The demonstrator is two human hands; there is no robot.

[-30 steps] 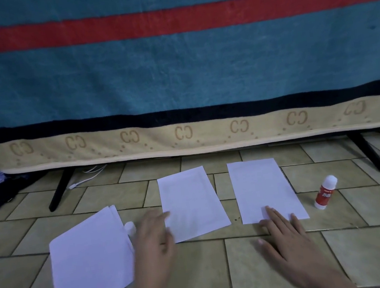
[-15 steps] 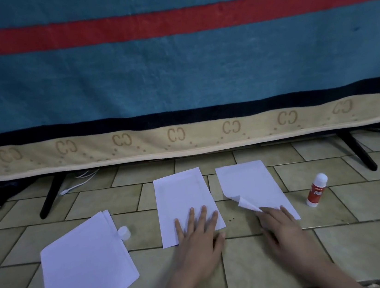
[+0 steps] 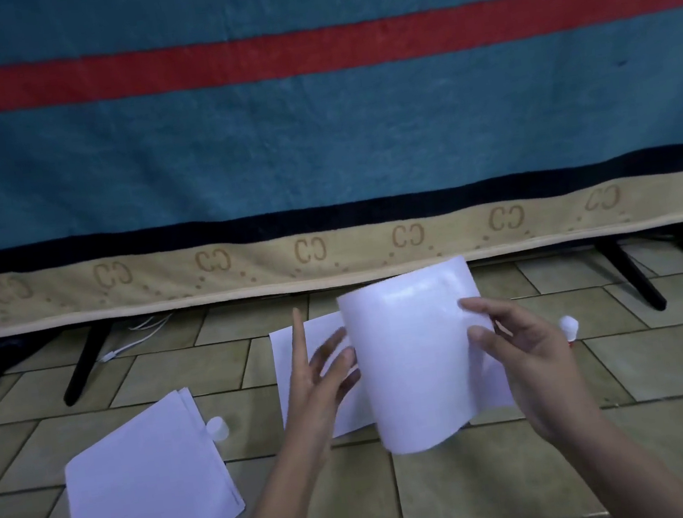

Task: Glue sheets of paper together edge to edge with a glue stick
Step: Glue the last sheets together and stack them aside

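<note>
Our right hand (image 3: 531, 360) pinches the right edge of a curled sheet (image 3: 418, 357), thumb on its face, and holds it lifted off the tiled floor (image 3: 670, 363). Our left hand (image 3: 320, 374) hovers just left of that sheet with fingers spread and straight, gripping nothing. Behind and left of the curled sheet, a flat sheet (image 3: 295, 351) lies on the tiles, partly covered by our left hand. Right of the curled sheet, the glue stick (image 3: 569, 326) peeks out past our right hand. Well left of it lie a paper stack (image 3: 145, 497) and, touching the stack's far edge, a white cap (image 3: 216, 428).
</note>
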